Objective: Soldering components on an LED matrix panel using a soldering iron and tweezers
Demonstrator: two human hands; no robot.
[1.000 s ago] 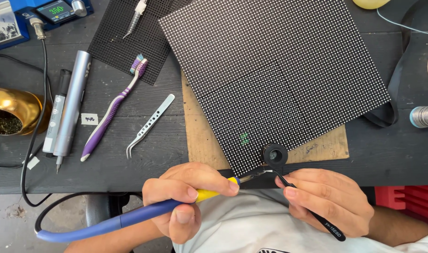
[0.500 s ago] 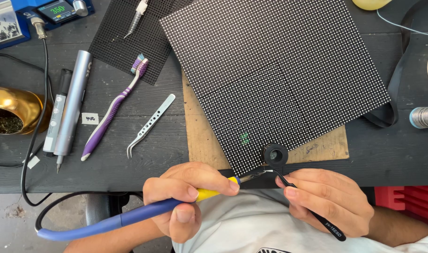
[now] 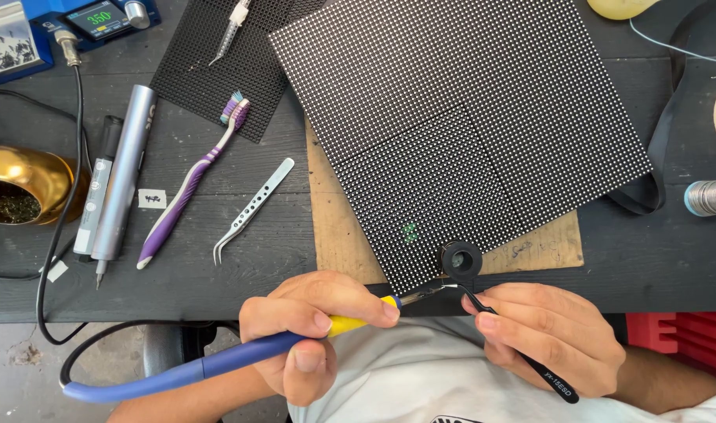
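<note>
Head camera looks down on a dark wooden desk (image 3: 217,274). On it lies a large black LED panel (image 3: 460,117) with a fine grid of dots, turned at an angle; its lower corner rests on a brown board (image 3: 342,243). A second black grid sheet (image 3: 193,70) lies partly under the panel at the upper left. At the far left stands a blue soldering station (image 3: 52,31) with a lit display, and below it a brass bowl (image 3: 29,184). A grey pen-shaped tool (image 3: 123,172) lies near the bowl, next to it a purple toothbrush (image 3: 189,184), then silver tweezers (image 3: 252,202).

At the near edge of the desk, the left hand (image 3: 311,329) is closed around a soldering iron (image 3: 240,356) with a blue and yellow grip. The right hand (image 3: 554,333) is pinched on black tweezers (image 3: 499,321). The iron tip and the tweezer points meet just below the corner of the panel, close to a small black ring (image 3: 461,260) that sits on that corner. I cannot tell whether the tweezers hold anything between the points.
</note>
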